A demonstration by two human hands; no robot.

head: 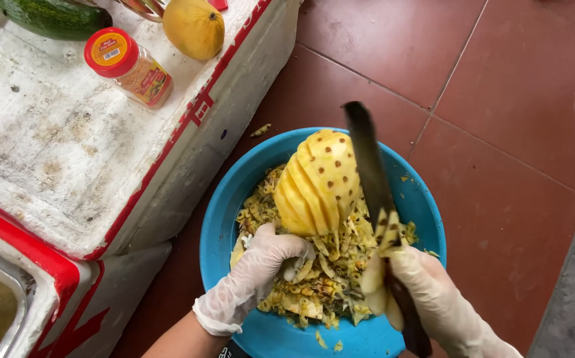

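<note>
1. The left hand [259,268], in a thin clear glove, is closed around the bottom end of a peeled pineapple [319,182]; the fruit rises out of the fingers toward 1 o'clock, and the fingertips curl under its base.
2. The pineapple is tilted, held just above the middle of a blue bowl [228,199]. It is partly grooved in slanting rows, with brown eyes showing on the uncut side.
3. The right hand [433,298], also gloved, is clenched on the handle of a dark knife [370,172]. The blade points to 12 o'clock and lies along the pineapple's right side; whether it touches is hard to tell.
4. Strips of yellow trimmings [383,238] cling to the blade just above the right fingers.
5. A heap of peelings [330,272] fills the bowl under both hands.
6. The bowl stands on a red tiled floor [500,99].
7. At 10 o'clock from the bowl stands a white foam box [55,146], bearing a red-lidded jar [128,66], a yellow fruit [194,28] and a green vegetable [52,16].
</note>
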